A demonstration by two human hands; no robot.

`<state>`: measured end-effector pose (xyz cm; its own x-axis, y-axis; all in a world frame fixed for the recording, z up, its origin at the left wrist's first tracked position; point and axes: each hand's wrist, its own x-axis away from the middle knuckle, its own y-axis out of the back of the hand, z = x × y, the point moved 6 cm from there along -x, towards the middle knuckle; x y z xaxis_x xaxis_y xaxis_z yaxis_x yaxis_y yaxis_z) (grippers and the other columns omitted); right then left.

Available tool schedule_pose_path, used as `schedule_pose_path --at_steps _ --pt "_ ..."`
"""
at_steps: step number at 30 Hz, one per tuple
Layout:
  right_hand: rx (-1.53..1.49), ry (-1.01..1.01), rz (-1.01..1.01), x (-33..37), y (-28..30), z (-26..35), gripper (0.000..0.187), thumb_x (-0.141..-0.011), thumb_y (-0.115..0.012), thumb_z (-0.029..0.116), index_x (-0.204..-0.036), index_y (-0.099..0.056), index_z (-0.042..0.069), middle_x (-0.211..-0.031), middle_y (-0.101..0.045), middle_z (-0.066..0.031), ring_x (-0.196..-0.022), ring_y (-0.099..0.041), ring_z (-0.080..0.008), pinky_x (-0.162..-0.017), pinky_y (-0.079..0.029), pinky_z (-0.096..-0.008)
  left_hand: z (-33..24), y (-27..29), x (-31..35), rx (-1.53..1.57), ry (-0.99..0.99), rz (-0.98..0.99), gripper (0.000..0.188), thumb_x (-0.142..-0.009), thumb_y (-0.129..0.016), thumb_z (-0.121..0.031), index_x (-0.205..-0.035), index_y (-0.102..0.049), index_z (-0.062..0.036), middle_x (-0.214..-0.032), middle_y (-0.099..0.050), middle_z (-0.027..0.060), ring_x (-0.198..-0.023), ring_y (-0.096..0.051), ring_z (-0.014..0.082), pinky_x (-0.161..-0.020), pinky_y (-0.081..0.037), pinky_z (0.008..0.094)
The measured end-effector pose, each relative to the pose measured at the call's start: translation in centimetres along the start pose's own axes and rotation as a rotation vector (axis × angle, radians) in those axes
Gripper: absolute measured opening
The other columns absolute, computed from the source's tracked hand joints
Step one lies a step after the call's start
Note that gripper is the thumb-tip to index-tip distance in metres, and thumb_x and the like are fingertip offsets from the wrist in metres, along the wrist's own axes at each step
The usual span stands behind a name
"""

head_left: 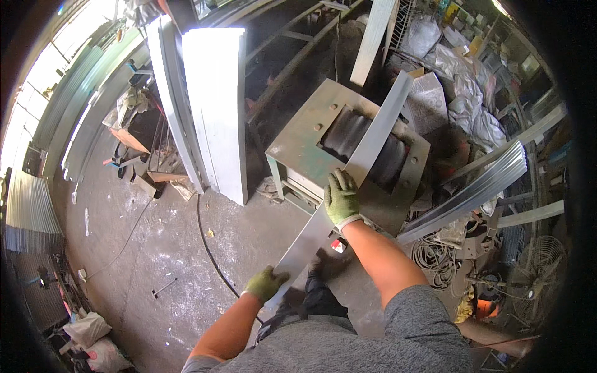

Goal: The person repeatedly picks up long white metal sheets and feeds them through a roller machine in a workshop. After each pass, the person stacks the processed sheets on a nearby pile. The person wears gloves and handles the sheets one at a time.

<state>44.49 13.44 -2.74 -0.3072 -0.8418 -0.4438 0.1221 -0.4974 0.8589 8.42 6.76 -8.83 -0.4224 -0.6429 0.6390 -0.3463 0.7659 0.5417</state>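
A long flat metal strip (305,248) runs slantwise from near my body up across a box-shaped machine (298,137). Two dark, rounded roller-like parts (345,133) show in the opening of the machine's top, and the strip's far part lies over them. My left hand (266,283), in a green glove, is closed around the strip's near end. Farther along, beside the machine's near edge, my gloved right hand (342,198) grips the strip from above, fingers over its upper face. The undersides of both grips are hidden.
Tall pale metal profiles (214,112) stand left of the machine. More long profiles (472,193) lean at its right, near coiled cable (435,261) and a fan (541,273). A dark cable (208,248) crosses the floor at my left. Silvery sacks (466,93) are heaped at the far right.
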Motion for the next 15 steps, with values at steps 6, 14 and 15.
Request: schedule_pose_path --at_steps 6,14,15 --pt "0.094 -0.234 -0.047 -3.8 0.4 -7.2 0.054 -0.111 -0.05 0.033 -0.151 -0.056 -0.003 -0.164 -0.048 -0.024 -0.151 -0.045 -0.046 -0.128 -0.034 -0.0547 -12.5 0.1 -6.8 -0.061 -0.083 -0.057 0.069 -0.095 -0.071 -0.069 -0.117 -0.071 -0.0044 -0.108 -0.076 0.0314 -0.108 -0.072 0.0527 -0.089 -0.056 0.0574" --pt "0.172 -0.2 0.004 -1.5 -0.2 -4.9 0.06 -0.111 -0.049 0.036 -0.156 -0.05 -0.003 -0.165 -0.046 -0.0242 -0.155 -0.041 -0.045 -0.129 -0.031 -0.0571 -10.1 -0.7 -4.7 -0.046 -0.102 -0.031 0.072 -0.097 -0.067 -0.073 -0.119 -0.068 -0.0044 -0.112 -0.075 0.0334 -0.11 -0.07 0.0546 -0.092 -0.055 0.0592" --pt "0.155 -0.218 0.051 -0.9 -0.5 -4.3 0.061 -0.111 -0.049 0.034 -0.158 -0.047 -0.004 -0.166 -0.044 -0.0262 -0.156 -0.038 -0.0466 -0.13 -0.029 -0.0582 -9.3 -0.8 -4.0 -0.025 -0.094 -0.035 0.072 -0.097 -0.067 -0.073 -0.119 -0.068 -0.0043 -0.111 -0.075 0.0332 -0.11 -0.07 0.0545 -0.092 -0.055 0.0591"
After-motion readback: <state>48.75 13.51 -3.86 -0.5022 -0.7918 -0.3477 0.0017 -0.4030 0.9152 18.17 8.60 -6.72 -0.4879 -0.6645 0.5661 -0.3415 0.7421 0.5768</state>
